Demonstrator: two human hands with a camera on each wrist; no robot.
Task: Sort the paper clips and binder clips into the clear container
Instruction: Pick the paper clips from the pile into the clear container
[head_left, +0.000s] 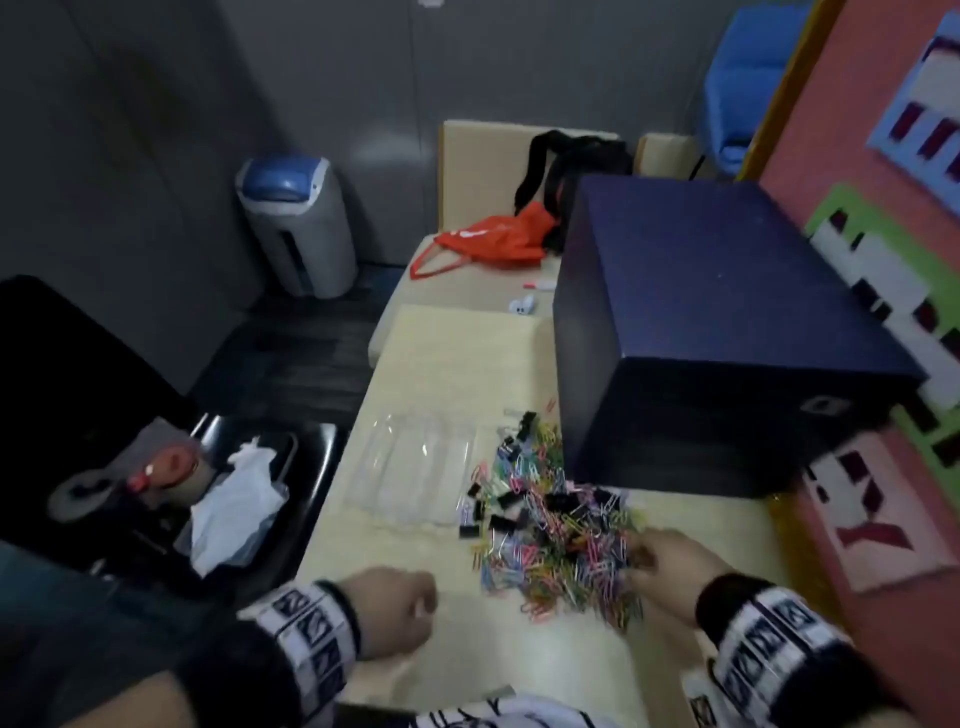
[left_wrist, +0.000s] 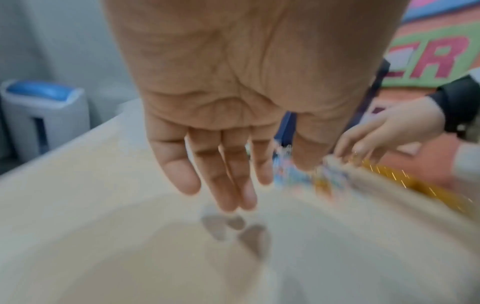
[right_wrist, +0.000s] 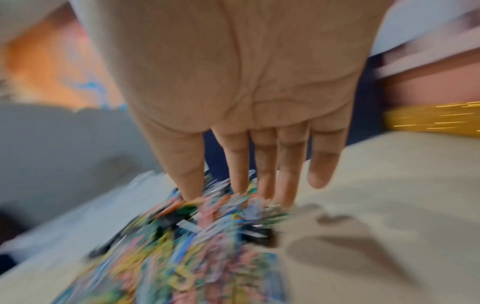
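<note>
A heap of coloured paper clips (head_left: 566, 545) mixed with black binder clips (head_left: 501, 522) lies on the beige table (head_left: 519, 665). To its left the clear container (head_left: 415, 467) lies flat. My right hand (head_left: 660, 566) reaches into the heap's near right edge. In the right wrist view its straight fingertips (right_wrist: 283, 195) touch the blurred clips (right_wrist: 194, 246) without closing on any. My left hand (head_left: 400, 608) hovers over bare table to the left of the heap. The left wrist view shows its fingers (left_wrist: 228, 185) extended and empty, with the clips (left_wrist: 298, 176) just beyond.
A large dark blue box (head_left: 727, 338) stands right behind the heap. A colourful felt wall (head_left: 883, 312) borders the table's right side. An orange bag (head_left: 493, 239) lies farther back. A black chair (head_left: 291, 525) holding white plastic stands left, and a blue-lidded bin (head_left: 296, 223) beyond.
</note>
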